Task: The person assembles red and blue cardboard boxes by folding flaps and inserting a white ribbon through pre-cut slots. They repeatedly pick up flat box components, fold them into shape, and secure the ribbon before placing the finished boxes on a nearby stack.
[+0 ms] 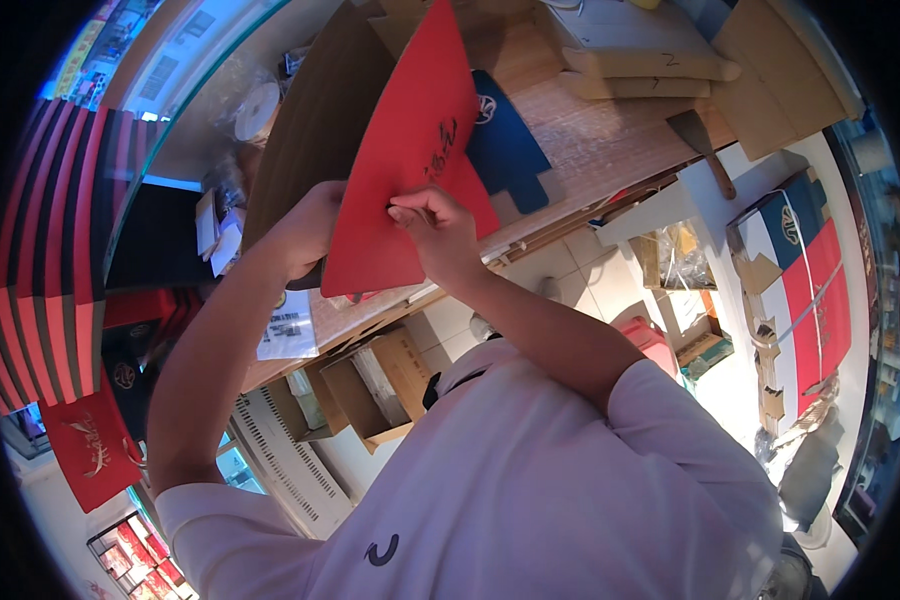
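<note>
A red cardboard panel [400, 200] with dark brush-style writing stands tilted up over the workbench. My left hand [312, 228] is closed at its left edge, its fingers partly hidden behind the panel. On the red face, my right hand [436, 232] is closed in a pinch at a small dark spot. What lies between these fingertips is too small to make out. A large brown board [315, 120] stands upright to the left of the panel. Behind it on the right lies a dark blue card piece [507, 145] with a pale emblem.
The wooden bench [610, 150] carries wrapped packages [650, 55] and a scraper [703, 150] with a wooden handle. A stack of red and black boxes [55, 260] rises at left, near a glass edge. Strapped red and blue boxes [800, 290] stand at right. Open cartons [375, 385] sit below.
</note>
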Available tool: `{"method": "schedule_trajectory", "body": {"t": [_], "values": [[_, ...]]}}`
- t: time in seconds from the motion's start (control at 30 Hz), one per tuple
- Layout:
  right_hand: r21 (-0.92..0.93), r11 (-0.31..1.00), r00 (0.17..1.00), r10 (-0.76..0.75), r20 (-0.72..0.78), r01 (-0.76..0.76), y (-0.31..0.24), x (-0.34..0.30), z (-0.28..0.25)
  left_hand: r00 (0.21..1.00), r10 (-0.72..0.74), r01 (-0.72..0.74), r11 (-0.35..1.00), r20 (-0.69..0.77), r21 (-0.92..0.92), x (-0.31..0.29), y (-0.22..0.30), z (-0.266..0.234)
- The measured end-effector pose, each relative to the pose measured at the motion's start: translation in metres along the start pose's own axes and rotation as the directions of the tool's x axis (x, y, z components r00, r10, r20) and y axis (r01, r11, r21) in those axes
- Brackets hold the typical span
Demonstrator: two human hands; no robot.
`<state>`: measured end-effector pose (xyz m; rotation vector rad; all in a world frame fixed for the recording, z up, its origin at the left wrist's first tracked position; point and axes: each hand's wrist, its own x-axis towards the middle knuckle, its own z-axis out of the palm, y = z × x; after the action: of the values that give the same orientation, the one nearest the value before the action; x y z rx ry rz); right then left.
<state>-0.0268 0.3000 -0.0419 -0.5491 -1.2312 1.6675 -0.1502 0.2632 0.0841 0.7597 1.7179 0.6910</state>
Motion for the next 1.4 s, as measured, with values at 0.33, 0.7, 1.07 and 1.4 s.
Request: {"method": "schedule_trajectory", "body": {"t": [0.33,0.7,1.07,1.4], "values": [[0.205,0.939,0.961,0.273,0.044,-0.277,-0.003,-0.002,0.001,0.996,0.066,-0.071,0.993,0.053,0.092,0.006,-0.004,-0.001],[-0.091,0.833,0.754,0.536,0.381,-0.546,-0.012,-0.021,-0.063,0.747,0.511,-0.215,0.79,-0.424,0.574,-0.01,0.027,-0.021],[-0.441,0.744,0.678,0.655,0.333,-0.502,-0.114,-0.006,-0.226,0.818,0.494,0.02,0.488,-0.295,0.873,-0.048,0.033,-0.006],[0.314,0.927,0.945,0.106,0.309,-0.206,-0.151,0.001,-0.298,0.88,0.398,-0.071,0.65,-0.259,0.756,-0.061,0.03,0.01]]}}
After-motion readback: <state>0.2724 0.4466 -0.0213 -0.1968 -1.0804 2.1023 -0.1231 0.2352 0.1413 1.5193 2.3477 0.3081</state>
